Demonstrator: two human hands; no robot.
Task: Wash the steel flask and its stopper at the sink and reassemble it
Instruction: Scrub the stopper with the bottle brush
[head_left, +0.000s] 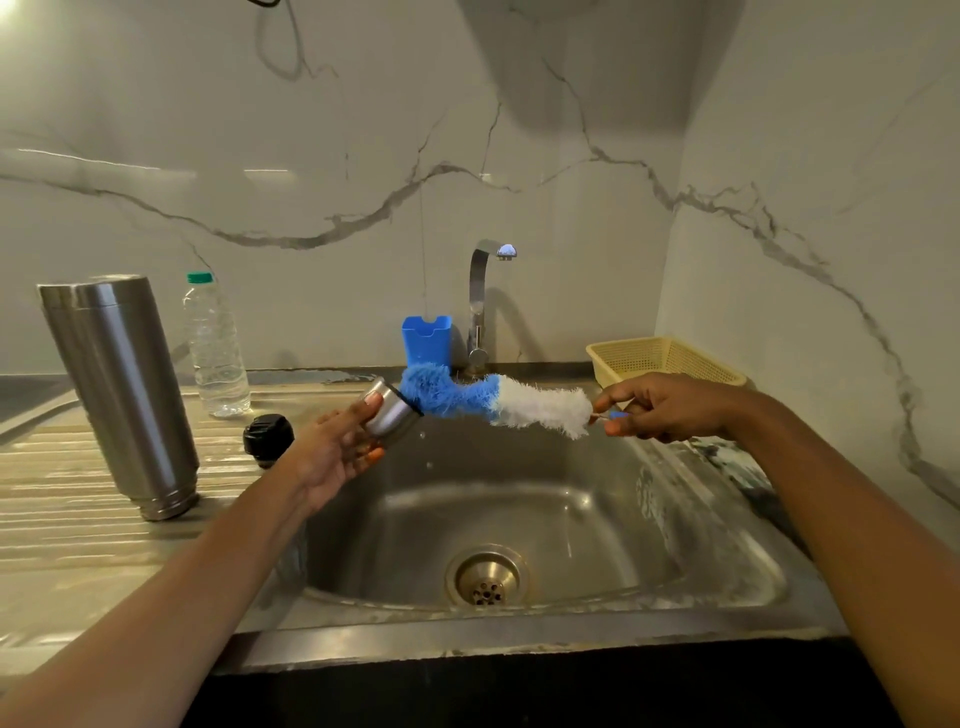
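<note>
Over a steel sink (571, 499) backed by veined marble (311, 156), the left hand (337, 447) grips a steel cup (392, 415), the right hand (665, 408) pinches a brush (519, 405); the flask (119, 384) stands inverted on the drainboard (78, 530), stopper (268, 439) by the basin's left edge.

A clear plastic water bottle (215, 348) with a green cap stands upright near the back edge of the ribbed steel drainboard (62, 478). A blue plastic holder (426, 340) stands at the back edge, just left of the chrome tap (479, 306). A yellow perforated plastic basket (660, 358) sits in the back right corner, close against the grey-veined white marble wall (311, 156).
</note>
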